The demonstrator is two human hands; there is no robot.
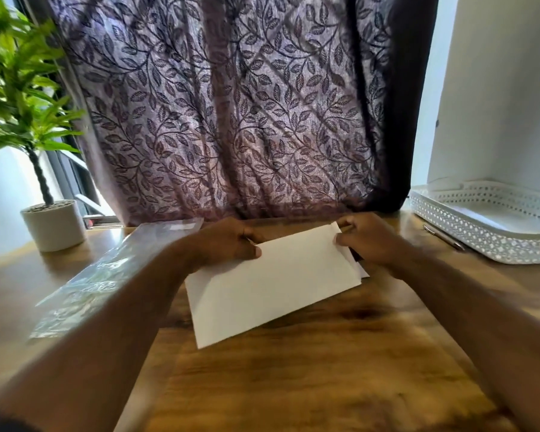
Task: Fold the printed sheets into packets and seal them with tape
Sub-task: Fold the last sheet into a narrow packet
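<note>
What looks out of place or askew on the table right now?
Nothing is spilled or damaged. The white folded paper sheet is angled askew over the wooden table, pinched at its far edge by the left hand and right hand; a second white layer pokes out unevenly at its right end.

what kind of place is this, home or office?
Probably a home desk by a window: a leaf-patterned curtain hangs behind the wooden table, with a potted plant at its left and a white tray at its right. The left hand and right hand hold a folded paper.
</note>
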